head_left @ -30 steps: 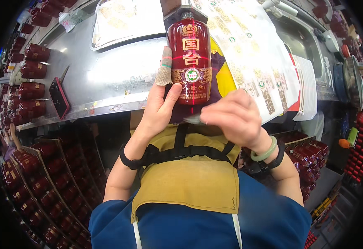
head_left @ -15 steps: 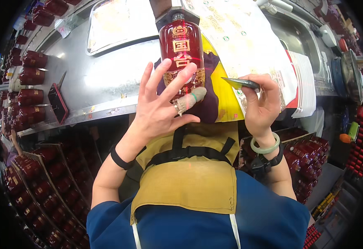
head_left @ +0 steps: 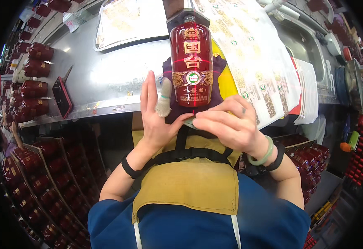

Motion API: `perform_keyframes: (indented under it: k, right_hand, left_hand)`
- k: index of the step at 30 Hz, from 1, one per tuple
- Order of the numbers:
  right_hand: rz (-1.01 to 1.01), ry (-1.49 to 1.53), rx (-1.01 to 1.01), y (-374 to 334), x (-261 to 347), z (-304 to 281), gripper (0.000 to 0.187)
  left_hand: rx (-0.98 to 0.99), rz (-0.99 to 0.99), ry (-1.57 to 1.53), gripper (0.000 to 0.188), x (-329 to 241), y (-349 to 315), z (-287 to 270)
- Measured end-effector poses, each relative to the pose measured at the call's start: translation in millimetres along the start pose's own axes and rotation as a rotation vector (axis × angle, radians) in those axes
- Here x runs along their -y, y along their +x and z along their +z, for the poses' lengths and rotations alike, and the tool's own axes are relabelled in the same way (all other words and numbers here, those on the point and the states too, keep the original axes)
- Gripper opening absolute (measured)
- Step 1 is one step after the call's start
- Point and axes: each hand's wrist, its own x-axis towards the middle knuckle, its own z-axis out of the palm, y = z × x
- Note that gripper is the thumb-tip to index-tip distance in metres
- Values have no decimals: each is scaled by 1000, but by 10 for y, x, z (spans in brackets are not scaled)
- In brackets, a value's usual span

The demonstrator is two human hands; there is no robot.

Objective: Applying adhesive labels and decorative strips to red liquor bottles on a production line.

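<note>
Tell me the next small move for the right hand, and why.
Perhaps ease the thin tool clear of the left hand: the right hand pinches it, with its tip right by the left thumb, near the red bottle's base.

Bottle (head_left: 192, 66) — glossy, smooth; counter (head_left: 106, 79) — shiny metal

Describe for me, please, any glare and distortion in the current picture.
Head view: glare whitens the metal counter left of the red bottle; head view: the fisheye bows the rows of bottles at lower left, and the corners go black.
</note>
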Motion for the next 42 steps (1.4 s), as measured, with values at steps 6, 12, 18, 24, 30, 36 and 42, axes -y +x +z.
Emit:
perform_keyframes:
  k: [6, 12, 18, 24, 30, 36, 42]
  right_hand:
    - [62, -233, -178, 210, -163, 27, 35]
    - [118, -130, -245, 186, -99, -21, 29]
    - [136, -100, -140, 30, 30, 122, 28]
    - [259, -223, -294, 40, -114, 102, 29]
    - [210, -87, -201, 7, 49, 83, 28]
    - [499, -50, -436, -43, -125, -46, 29]
    - [515, -22, -428, -74, -134, -6, 27]
  left_hand:
    - [189, -276, -346, 107, 81, 378, 60]
    - [80, -96, -224, 93, -14, 439, -45]
    - [82, -274, -385, 94, 10, 357, 87]
    - [141, -284, -367, 86, -97, 509, 1]
    - [230, -379, -397, 96, -108, 484, -29]
    - [-15, 292, 255, 69, -214, 480, -42]
    - [22, 347, 446, 33, -190, 414, -49]
